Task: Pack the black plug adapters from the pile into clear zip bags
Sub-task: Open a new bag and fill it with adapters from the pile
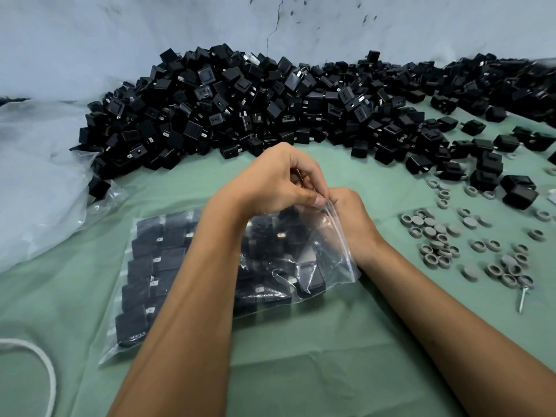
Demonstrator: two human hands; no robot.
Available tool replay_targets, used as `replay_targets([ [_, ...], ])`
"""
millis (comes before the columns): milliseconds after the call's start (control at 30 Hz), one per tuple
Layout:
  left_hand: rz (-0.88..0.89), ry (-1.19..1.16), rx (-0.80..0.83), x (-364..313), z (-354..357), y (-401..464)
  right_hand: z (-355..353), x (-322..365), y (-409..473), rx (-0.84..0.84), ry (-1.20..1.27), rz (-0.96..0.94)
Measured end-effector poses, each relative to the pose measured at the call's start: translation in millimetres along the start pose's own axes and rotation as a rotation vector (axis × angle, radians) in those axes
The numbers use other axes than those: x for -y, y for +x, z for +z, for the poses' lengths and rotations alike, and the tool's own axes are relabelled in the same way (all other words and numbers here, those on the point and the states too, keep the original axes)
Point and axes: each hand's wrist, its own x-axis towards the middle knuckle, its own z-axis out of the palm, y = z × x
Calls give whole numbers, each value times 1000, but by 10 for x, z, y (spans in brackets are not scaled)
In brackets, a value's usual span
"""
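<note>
A large pile of black plug adapters lies along the wall at the back of the green cloth. In front of me a clear zip bag lies flat, filled with rows of black adapters. My left hand pinches the bag's zip edge at its far right corner. My right hand holds the same edge just to the right, partly hidden behind the left hand's fingers and the plastic. My left forearm crosses over the middle of the bag.
Several grey rubber rings and caps lie scattered to the right, with a screw near them. Loose adapters spread at the right. A big crumpled plastic sheet sits at the left, and a white cord curves at the lower left.
</note>
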Motion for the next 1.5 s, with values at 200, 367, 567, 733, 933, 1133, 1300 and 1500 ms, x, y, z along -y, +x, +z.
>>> replay_targets([
  [200,-32,-45,6,35,19,-13,-133,-28,54,-361,-56,-4],
  [367,-93,44,2,-12,35,-34,-550,-184,603,-385,-851,-5],
  [567,-120,220,94,-155,118,-29,-795,-367,968,-109,-1114,22],
  [733,-157,272,150,-203,119,-44,-808,-309,749,-166,-826,-43],
  [933,-162,288,197,-219,144,-35,-735,-153,144,28,-410,-9],
  [1133,-195,352,196,-233,199,-8,-797,-44,-173,240,-362,-28],
  [1300,-164,292,163,-244,177,-8,-784,8,-243,477,-34,-13],
  [1500,-114,217,184,-265,103,-30,-833,6,-275,643,174,81],
])
